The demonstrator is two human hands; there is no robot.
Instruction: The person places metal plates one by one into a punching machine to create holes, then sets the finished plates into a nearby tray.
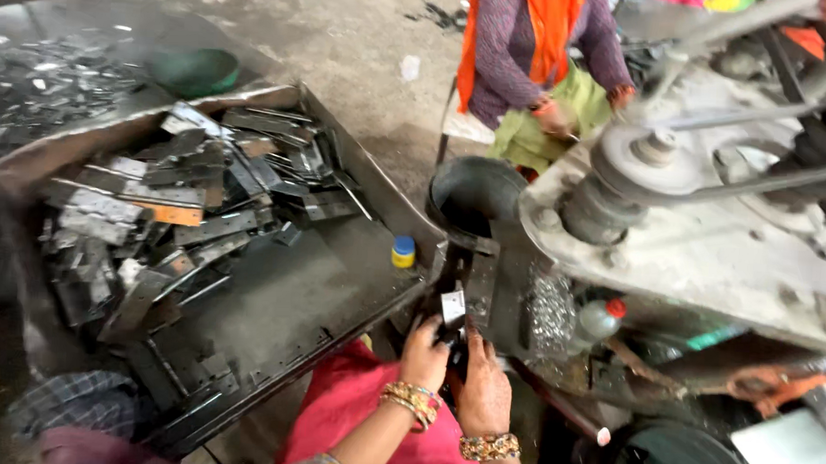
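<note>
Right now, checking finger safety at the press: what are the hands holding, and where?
The left hand pinches a small metal piece by its lower edge; the right hand looks empty.

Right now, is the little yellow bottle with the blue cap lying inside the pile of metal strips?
No, the little yellow bottle stands upright on a bare part of the tray, apart from the metal strips.

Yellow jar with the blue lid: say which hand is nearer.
Left. The left hand is just below and right of the jar; the right hand lies farther right, beyond the left.
</note>
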